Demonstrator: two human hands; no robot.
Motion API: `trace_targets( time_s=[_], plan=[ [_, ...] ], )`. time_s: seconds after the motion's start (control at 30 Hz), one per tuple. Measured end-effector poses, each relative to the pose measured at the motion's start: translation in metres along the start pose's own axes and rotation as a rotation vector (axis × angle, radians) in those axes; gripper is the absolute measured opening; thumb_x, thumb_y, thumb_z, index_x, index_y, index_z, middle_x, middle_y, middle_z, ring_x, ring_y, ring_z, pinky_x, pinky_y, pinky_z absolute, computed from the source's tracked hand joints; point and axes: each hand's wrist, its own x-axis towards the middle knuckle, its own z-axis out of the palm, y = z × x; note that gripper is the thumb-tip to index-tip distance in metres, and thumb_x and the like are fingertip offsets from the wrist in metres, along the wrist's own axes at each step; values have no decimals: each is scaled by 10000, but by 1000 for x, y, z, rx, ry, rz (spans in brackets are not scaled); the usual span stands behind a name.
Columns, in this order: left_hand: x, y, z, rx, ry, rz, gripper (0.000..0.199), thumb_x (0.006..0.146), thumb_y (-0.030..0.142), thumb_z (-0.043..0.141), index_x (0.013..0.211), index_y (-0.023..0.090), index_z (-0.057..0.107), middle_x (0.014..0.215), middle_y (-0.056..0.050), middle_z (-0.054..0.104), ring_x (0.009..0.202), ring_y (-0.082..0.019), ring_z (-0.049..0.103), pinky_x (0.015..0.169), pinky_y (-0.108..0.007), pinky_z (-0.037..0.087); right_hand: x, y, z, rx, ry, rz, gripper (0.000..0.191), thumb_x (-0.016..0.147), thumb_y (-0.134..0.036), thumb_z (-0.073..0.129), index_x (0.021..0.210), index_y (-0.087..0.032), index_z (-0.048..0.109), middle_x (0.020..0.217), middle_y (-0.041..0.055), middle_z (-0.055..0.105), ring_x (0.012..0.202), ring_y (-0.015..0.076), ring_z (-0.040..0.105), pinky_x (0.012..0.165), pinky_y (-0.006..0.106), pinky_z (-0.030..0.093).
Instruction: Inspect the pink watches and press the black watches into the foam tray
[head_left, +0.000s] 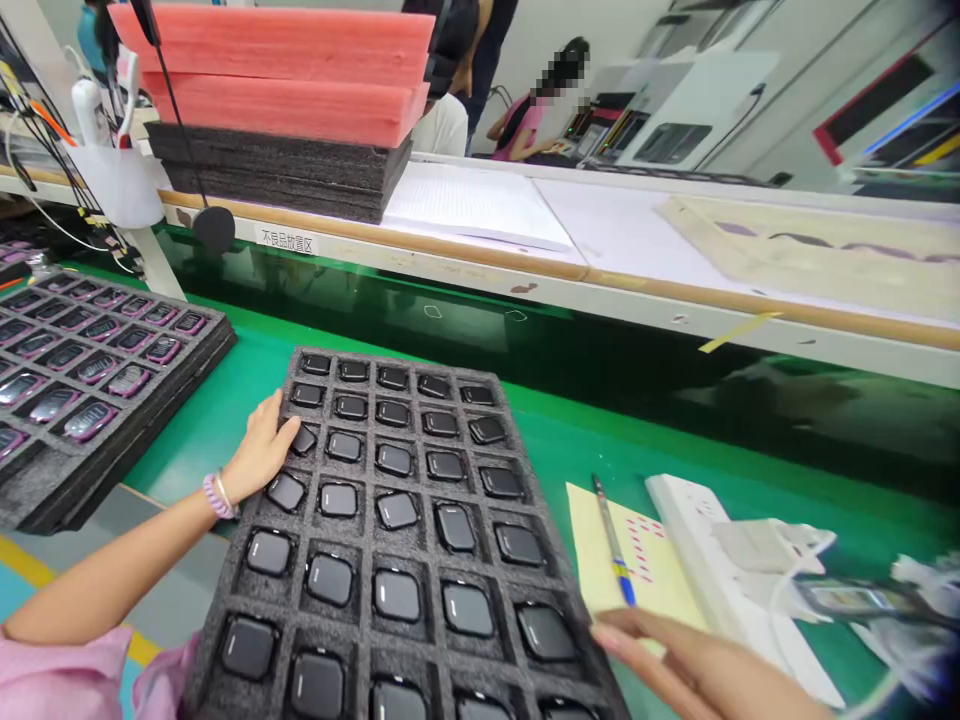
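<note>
A dark foam tray (367, 480) with rows of square black watch-like pieces lies before me on the green bench, its near end cut off by the frame. My left hand (259, 447) grips its left edge, thumb on the rim by a piece and the other fingers hidden along the side. At the lower right, my right hand (675, 655) touches the tray's right edge with its fingertips, fingers bent and close together. One black piece (302, 440) sits tilted in its pocket beside my left thumb.
Stacked foam trays of purple-rimmed pieces (82, 370) are at the left. Yellow paper (660, 560), a pen (615, 545) and a white power strip (720, 560) lie right. A shelf (480, 262) above holds red foam (285, 70). People are beyond.
</note>
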Motion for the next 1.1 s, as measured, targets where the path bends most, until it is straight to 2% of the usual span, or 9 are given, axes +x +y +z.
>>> trace_targets(
  time_s=[0.03, 0.07, 0.17, 0.27, 0.4, 0.53, 0.7, 1.0, 1.1],
  plan=[
    [10, 7, -3, 74, 22, 64, 628, 971, 499, 371, 1484, 140, 419, 1495, -159, 458, 1392, -319, 387, 1164, -535, 301, 18, -5, -6, -80, 21, 17, 273, 841, -676, 475, 804, -485, 667, 722, -49, 727, 581, 370, 696, 430, 555, 593],
    [24, 13, -8, 157, 47, 115, 551, 974, 470, 401, 1432, 179, 494, 1445, -138, 509, 1348, -331, 414, 1129, -548, 327, 41, -15, -11, -155, 30, -3, 291, 870, -654, 484, 858, -439, 680, 834, -22, 748, 677, 377, 716, 500, 581, 609],
    [77, 26, -20, 353, -17, 121, 387, 919, 342, 557, 1274, 211, 634, 1348, -122, 592, 1274, -379, 449, 1057, -581, 352, 131, -59, -12, -247, 76, -272, 297, 953, -476, 463, 957, -287, 692, 998, 78, 729, 919, 347, 704, 813, 568, 602],
    [121, 27, -23, 364, -127, 135, 326, 817, 272, 704, 1121, 155, 708, 1188, -137, 676, 1149, -349, 571, 1021, -485, 426, 219, -103, 12, -293, 17, -456, 210, 960, -246, 503, 1065, -196, 677, 1146, 117, 675, 1119, 289, 621, 1024, 473, 496],
    [144, 21, -15, 343, -197, 236, 363, 792, 255, 739, 1138, 148, 711, 1168, -110, 684, 1111, -268, 624, 1013, -332, 458, 291, -131, 50, -346, 14, -403, 262, 947, -201, 604, 1205, -181, 644, 1350, 139, 560, 1282, 303, 496, 1077, 495, 403],
    [157, 17, -7, 343, -238, 302, 397, 739, 303, 793, 1104, 165, 722, 1044, -87, 699, 1004, -271, 653, 952, -338, 484, 315, -130, 64, -361, 4, -333, 276, 930, -239, 665, 1198, -179, 641, 1301, 146, 561, 1196, 317, 534, 970, 488, 444],
    [172, 16, 0, 324, -264, 369, 312, 693, 331, 808, 955, 183, 727, 902, -70, 674, 943, -282, 627, 954, -377, 447, 325, -117, 56, -349, -36, -279, 268, 847, -330, 774, 1060, -202, 674, 1235, 119, 567, 1120, 307, 552, 826, 399, 472],
    [178, 5, 9, 221, -264, 350, 380, 697, 367, 804, 1009, 179, 699, 969, -77, 592, 1063, -303, 550, 985, -389, 432, 329, -88, 72, -173, 58, -275, 306, 848, -403, 732, 1098, -246, 649, 1309, 87, 553, 1223, 329, 514, 1018, 566, 333],
    [177, 2, 9, 187, -254, 347, 391, 669, 388, 830, 981, 186, 706, 952, -73, 538, 1110, -311, 511, 971, -382, 455, 329, -82, 75, -117, 69, -302, 298, 851, -407, 723, 1090, -243, 651, 1311, 82, 558, 1214, 310, 535, 1021, 535, 350]
  ],
)
